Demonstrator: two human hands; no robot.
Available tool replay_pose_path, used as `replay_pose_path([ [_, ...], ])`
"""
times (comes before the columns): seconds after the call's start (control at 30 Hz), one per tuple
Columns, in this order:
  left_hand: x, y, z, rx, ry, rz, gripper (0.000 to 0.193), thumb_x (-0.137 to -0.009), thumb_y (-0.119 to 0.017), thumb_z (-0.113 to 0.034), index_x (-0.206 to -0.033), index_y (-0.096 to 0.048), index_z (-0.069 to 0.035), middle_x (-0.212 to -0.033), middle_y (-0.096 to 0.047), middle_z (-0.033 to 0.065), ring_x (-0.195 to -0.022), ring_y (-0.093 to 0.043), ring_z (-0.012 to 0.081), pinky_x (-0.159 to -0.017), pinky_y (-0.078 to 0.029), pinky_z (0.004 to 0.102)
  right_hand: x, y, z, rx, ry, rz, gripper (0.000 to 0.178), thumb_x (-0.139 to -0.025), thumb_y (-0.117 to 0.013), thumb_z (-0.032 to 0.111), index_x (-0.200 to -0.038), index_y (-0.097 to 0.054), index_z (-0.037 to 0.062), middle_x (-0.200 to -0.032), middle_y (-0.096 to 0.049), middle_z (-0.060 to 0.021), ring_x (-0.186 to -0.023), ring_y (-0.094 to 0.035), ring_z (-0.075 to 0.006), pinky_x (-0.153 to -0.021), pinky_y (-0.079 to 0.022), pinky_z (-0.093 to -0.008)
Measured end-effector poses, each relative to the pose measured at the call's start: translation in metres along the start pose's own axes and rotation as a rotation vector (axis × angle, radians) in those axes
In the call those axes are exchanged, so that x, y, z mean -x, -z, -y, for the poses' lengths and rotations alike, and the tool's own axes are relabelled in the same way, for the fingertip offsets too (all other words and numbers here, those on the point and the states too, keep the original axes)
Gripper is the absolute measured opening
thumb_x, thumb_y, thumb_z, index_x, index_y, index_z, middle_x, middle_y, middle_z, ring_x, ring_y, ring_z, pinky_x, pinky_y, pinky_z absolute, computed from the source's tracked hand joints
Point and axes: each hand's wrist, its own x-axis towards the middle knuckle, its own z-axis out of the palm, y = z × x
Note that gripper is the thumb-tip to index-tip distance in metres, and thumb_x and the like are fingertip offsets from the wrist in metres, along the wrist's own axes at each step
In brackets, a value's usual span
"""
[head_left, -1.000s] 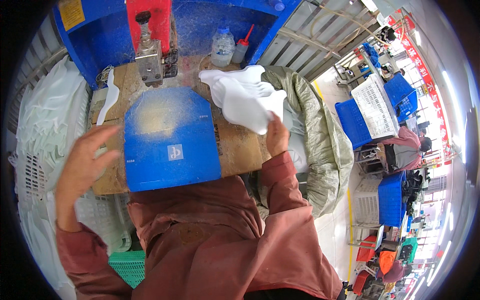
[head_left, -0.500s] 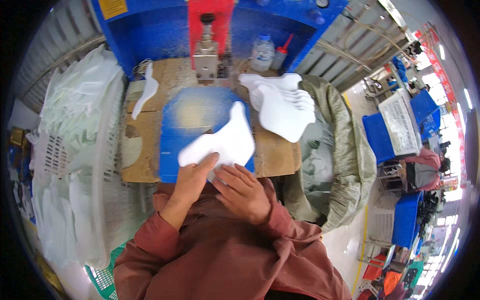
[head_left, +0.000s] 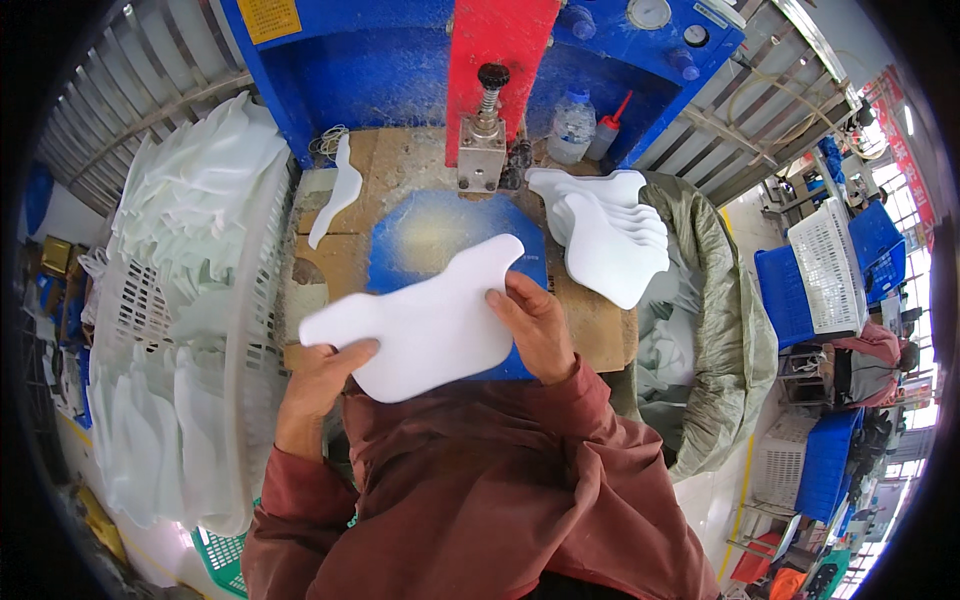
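A flat white shaped foam-like piece (head_left: 425, 325) is held up over the near edge of the work surface. My left hand (head_left: 320, 385) grips its left end, thumb on top and fingers mostly hidden beneath. On the right my right hand (head_left: 535, 325) pinches its other end, thumb in front and fingers behind. Beneath and beyond the piece lies a blue pad (head_left: 455, 225) with a pale worn patch. A fanned stack of similar white pieces (head_left: 610, 235) rests to the right of the pad. One narrow white piece (head_left: 338, 190) lies at the left.
Above the pad stands a blue machine (head_left: 330, 80) with a red arm (head_left: 500, 40) and metal head (head_left: 482, 152). A clear bottle (head_left: 571, 128) and red-capped bottle (head_left: 605, 135) stand behind. White basket (head_left: 250, 400) of pieces is at left; a greenish sack (head_left: 725, 350) at right.
The white piece has turned to lie more level and spread between my hands. My left hand has moved left to its end, and my right hand has risen to the other end.
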Motion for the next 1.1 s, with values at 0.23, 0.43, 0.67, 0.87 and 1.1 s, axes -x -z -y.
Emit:
replay_pose_path([
  [0.23,-0.014,0.012,-0.022,0.130,-0.204,-0.235,0.041,-0.097,-0.069,0.001,-0.137,-0.062,0.001,-0.126,-0.072,0.0097,-0.110,-0.071,0.0175,-0.097,-0.057,0.0332,-0.038,-0.029,0.001,-0.157,-0.013,0.027,0.027,-0.108,-0.062,0.012,-0.130,-0.063,-0.0023,-0.093,-0.064,0.0043,-0.082,-0.055,-0.0017,-0.069,-0.046,-0.0211],
  [0.43,-0.016,0.013,-0.038,0.123,-0.185,-0.238,0.041,-0.098,-0.067,0.001,-0.138,-0.060,0.003,-0.127,-0.072,0.0104,-0.111,-0.071,0.0174,-0.096,-0.056,0.0327,-0.051,-0.031,0.006,-0.110,0.004,0.028,0.025,-0.108,-0.063,0.013,-0.128,-0.066,-0.0021,-0.090,-0.064,0.0050,-0.080,-0.054,-0.0014,-0.070,-0.046,-0.0205],
  [0.67,-0.026,0.007,-0.044,0.114,-0.151,-0.213,0.041,-0.098,-0.066,0.001,-0.139,-0.059,0.003,-0.125,-0.072,0.0112,-0.110,-0.071,0.0175,-0.096,-0.056,0.0330,-0.054,-0.024,0.009,-0.162,0.029,0.000,0.030,-0.106,-0.065,0.012,-0.132,-0.066,-0.0024,-0.093,-0.065,0.0043,-0.080,-0.054,-0.0016,-0.069,-0.046,-0.0207],
  [0.87,-0.041,0.000,-0.044,0.094,-0.135,-0.128,0.043,-0.100,-0.065,-0.004,-0.142,-0.059,0.001,-0.126,-0.071,0.0089,-0.111,-0.070,0.0171,-0.094,-0.056,0.0316,-0.056,-0.007,0.015,-0.167,0.060,-0.006,0.034,-0.106,-0.065,0.012,-0.137,-0.064,-0.0030,-0.106,-0.071,0.0007,-0.091,-0.061,-0.0040,-0.079,-0.051,-0.0214],
  [1.1,-0.057,-0.023,-0.054,0.075,-0.143,-0.049,0.032,-0.100,-0.066,-0.006,-0.131,-0.064,0.000,-0.110,-0.073,0.0043,-0.091,-0.069,0.0102,-0.073,-0.053,0.0246,-0.058,0.015,0.020,-0.167,0.093,-0.080,0.030,-0.107,-0.064,0.012,-0.134,-0.067,-0.0021,-0.114,-0.073,-0.0018,-0.097,-0.066,-0.0070,-0.086,-0.054,-0.0231],
])
